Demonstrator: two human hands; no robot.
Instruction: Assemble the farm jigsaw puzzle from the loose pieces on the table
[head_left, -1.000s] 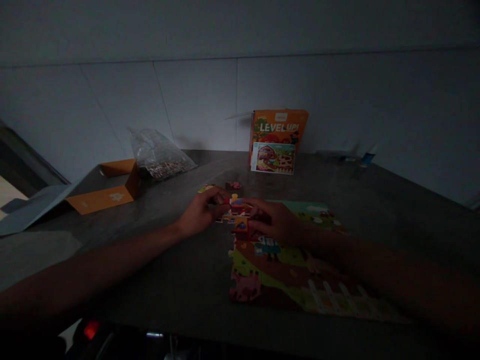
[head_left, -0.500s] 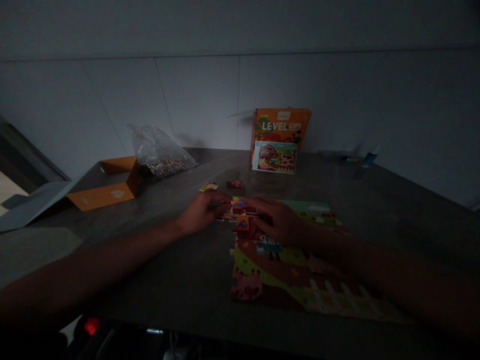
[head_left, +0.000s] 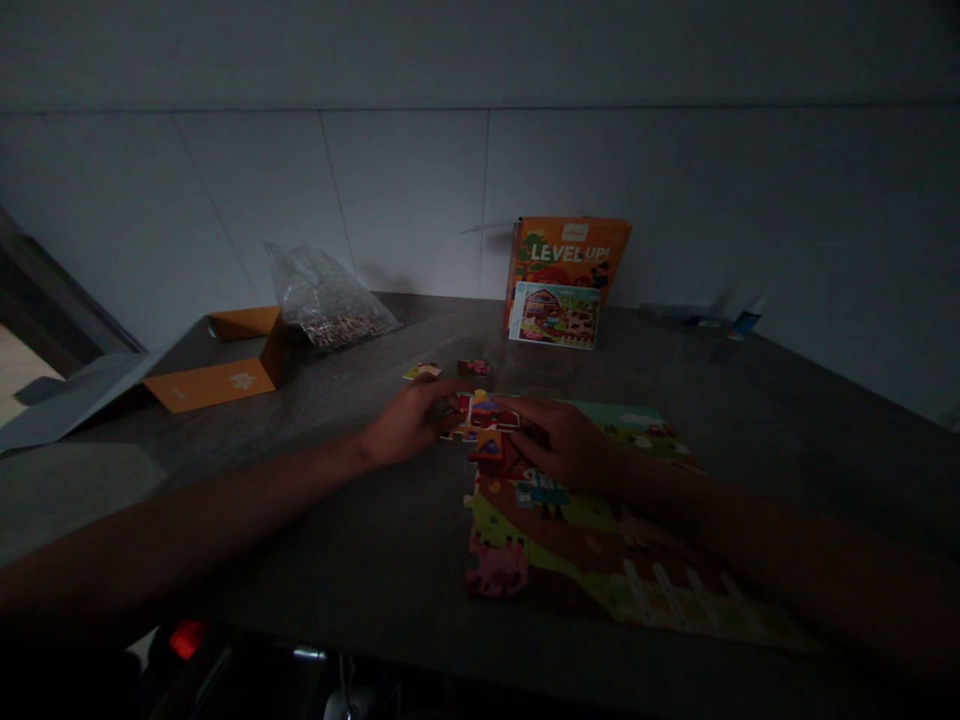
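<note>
A partly joined jigsaw puzzle (head_left: 555, 510) with a farm picture lies flat on the grey table, its left edge knobbed and uneven. At its upper left corner, a red barn puzzle piece (head_left: 491, 412) is between my two hands. My left hand (head_left: 409, 420) pinches this piece from the left with thumb and fingers. From the right, my right hand (head_left: 566, 440) grips it, fingers along the top and thumb below, while the palm covers part of the puzzle. Two loose pieces, one yellow-green (head_left: 422, 371) and one dark with pink (head_left: 474, 368), lie just beyond my left hand.
An orange "LEVEL UP!" box (head_left: 574, 240) stands at the back wall with a picture card (head_left: 555, 316) leaning on it. Left of it are a clear plastic bag of pieces (head_left: 326, 300) and an open orange box tray (head_left: 217, 385). A small blue item (head_left: 745, 324) lies back right.
The view has shifted slightly, so everything sits a little further right. Both hands keep their hold on the barn piece, with only slight finger movement.
</note>
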